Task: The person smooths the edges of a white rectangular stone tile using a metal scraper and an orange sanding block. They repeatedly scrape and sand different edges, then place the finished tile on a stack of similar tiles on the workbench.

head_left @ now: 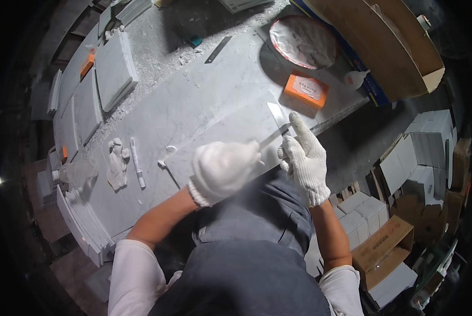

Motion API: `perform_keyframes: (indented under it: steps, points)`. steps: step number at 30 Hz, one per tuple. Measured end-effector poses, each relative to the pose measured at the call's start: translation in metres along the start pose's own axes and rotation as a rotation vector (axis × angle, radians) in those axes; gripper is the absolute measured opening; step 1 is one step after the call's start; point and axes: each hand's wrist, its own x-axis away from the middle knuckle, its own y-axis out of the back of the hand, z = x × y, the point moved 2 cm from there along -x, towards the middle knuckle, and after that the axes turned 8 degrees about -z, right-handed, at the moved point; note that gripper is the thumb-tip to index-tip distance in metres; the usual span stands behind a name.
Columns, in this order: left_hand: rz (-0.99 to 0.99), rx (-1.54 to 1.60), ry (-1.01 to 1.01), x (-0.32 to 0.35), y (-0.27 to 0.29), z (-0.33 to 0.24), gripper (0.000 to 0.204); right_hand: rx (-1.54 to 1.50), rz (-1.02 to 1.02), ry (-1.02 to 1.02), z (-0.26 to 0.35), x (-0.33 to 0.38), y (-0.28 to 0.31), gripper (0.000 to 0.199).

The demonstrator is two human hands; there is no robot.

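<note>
My left hand, in a white knit glove and blurred by motion, is closed around the near end of a thin grey flat blade. The blade's far end reaches toward my right hand, also gloved in white. A wide shiny scraper blade rises at the right fingertips, and the right hand is closed on that scraper with its index finger stretched along it. Where the two tools meet, I cannot tell if they touch. Beneath both lies a pale marbled slab. An orange box sits just beyond the right hand.
A red-rimmed basin of white paste stands behind the box. A dark metal strip, a loose white glove and a white tube lie on the slab. Stacked tiles line the left; cartons fill the right.
</note>
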Motion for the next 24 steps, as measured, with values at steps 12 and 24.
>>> perform_keyframes:
  steps: [12,24]
  points:
    - [0.047,-0.003,0.234,-0.058,-0.014,0.016,0.018,0.157,-0.115,0.284,0.065,-0.025,0.038,0.044]
    - [0.511,-0.424,0.067,-0.181,-0.117,0.118,0.026,1.460,-0.254,1.033,0.127,-0.147,0.023,0.015]
